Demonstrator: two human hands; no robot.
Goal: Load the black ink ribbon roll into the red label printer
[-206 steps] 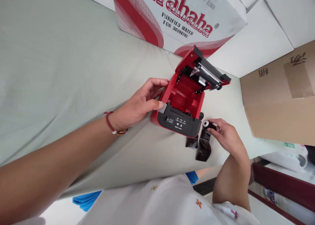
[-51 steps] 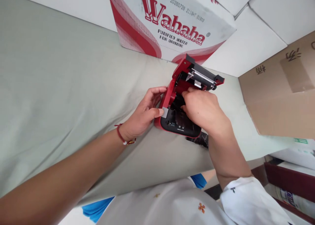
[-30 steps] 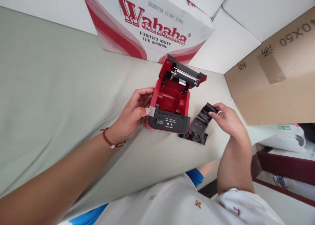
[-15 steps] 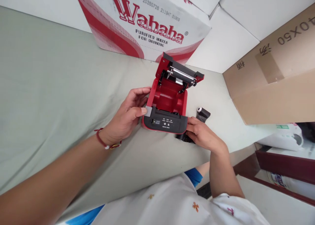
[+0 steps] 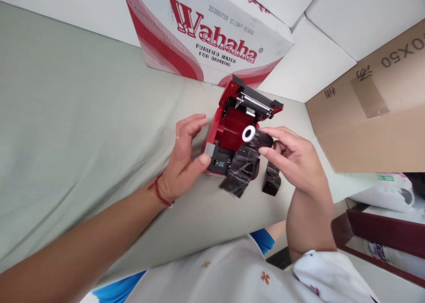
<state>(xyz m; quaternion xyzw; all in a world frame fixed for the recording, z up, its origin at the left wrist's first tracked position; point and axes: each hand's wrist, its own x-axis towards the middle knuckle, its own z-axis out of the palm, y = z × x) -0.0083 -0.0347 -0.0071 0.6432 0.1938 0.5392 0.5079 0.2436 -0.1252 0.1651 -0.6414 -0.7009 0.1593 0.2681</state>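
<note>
A red and black label printer (image 5: 229, 121) stands with its lid raised, its red inside showing. My right hand (image 5: 292, 155) pinches a roll of shiny black film (image 5: 262, 138) with a white core between thumb and fingers. The roll is held over the printer's right side. A creased, blurred length of black film (image 5: 237, 172) hangs from it across the front panel. Below the right hand is another black piece (image 5: 272, 179); whether it joins the roll I cannot tell. My left hand (image 5: 186, 161) is open at the printer's left, thumb by the grey corner tab (image 5: 210, 149).
Behind the printer stands a white and red water carton (image 5: 212, 37) close to a white wall. A large brown cardboard box (image 5: 372, 104) is at the right. Pale green cloth (image 5: 83, 117) covers the surface. Dark red shelving (image 5: 381, 230) lies at the lower right.
My right hand has left the printer's right front and lifted the black film roll from the surface to over the printer. My left fingers have spread and come away from the printer's side.
</note>
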